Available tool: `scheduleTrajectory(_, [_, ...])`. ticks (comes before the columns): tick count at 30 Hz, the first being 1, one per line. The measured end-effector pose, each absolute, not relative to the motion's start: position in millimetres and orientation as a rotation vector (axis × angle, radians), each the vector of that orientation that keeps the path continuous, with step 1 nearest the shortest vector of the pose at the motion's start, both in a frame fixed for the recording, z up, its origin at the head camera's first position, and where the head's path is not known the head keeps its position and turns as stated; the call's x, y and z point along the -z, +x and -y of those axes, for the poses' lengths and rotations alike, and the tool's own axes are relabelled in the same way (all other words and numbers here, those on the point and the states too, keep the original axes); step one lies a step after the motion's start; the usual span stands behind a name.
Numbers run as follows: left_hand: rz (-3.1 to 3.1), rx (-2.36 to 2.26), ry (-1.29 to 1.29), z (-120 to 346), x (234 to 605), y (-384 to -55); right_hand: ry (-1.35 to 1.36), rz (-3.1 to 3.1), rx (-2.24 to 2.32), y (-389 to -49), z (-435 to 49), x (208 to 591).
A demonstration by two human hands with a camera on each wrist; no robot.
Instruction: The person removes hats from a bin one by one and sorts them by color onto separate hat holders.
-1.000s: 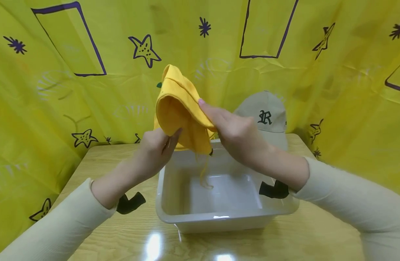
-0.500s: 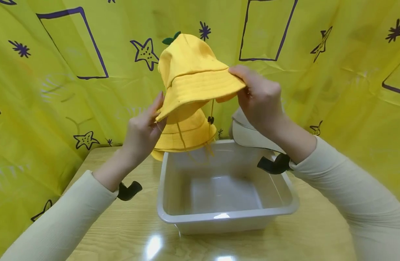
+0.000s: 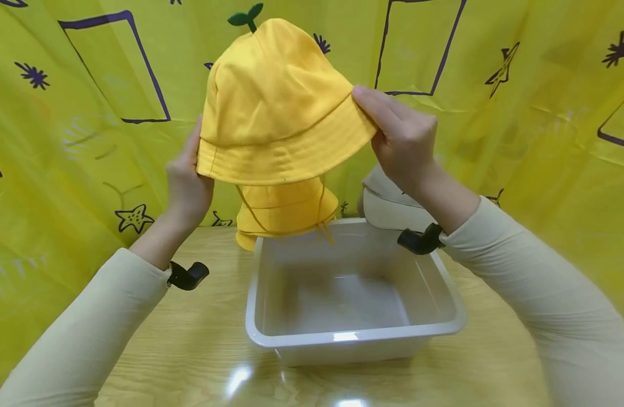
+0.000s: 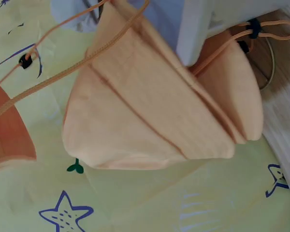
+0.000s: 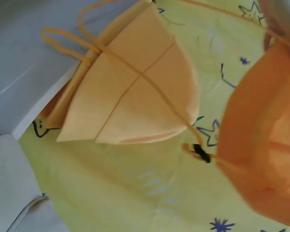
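Note:
A yellow bucket hat (image 3: 278, 107) with a green sprout on its crown is held up in the head view, front facing me, tilted with its right side higher. My left hand (image 3: 186, 183) grips the brim at the left. With thumb and fingers, my right hand (image 3: 401, 133) pinches the brim at the right. The hat's chin cord hangs below it. Its orange-looking underside (image 5: 261, 140) shows at the edge of the right wrist view. Behind it, more yellow bucket hats (image 3: 286, 209), nested together, sit at the bin's back left rim.
A pale grey plastic bin (image 3: 355, 336) stands on the wooden table (image 3: 174, 350) in front of me. A beige cap (image 3: 393, 206) is at its back right corner, partly hidden by my right arm. A yellow patterned curtain (image 3: 108, 169) hangs behind the table.
The held hat has risen and turned from showing its opening to showing its outside, sprout upright. Both hands have moved up and farther apart, the left one shifting leftward.

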State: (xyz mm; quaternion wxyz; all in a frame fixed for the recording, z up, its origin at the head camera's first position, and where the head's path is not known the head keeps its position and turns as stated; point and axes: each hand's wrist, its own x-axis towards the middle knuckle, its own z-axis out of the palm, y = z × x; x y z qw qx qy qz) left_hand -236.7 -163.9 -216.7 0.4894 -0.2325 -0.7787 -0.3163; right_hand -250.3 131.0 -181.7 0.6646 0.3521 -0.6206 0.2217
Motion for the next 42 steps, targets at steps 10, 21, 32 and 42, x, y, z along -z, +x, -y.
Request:
scheduleTrajectory(10, [1.793, 0.985, -0.429, 170, 187, -252, 0.669, 1.670, -0.545, -285, -114, 174])
scheduleTrajectory(21, [1.882, 1.056, -0.387, 178, 198, -285, 0.599, 1.809, -0.524, -315, -106, 181])
scheduleTrajectory(32, [2.112, 0.930, -0.381, 184, 242, -314, 0.599, 2.032, -0.496, -337, -109, 224])
scheduleTrajectory(42, [2.305, 0.922, -0.412, 194, 285, -317, 0.760, 2.152, -0.308, -348, -108, 266])
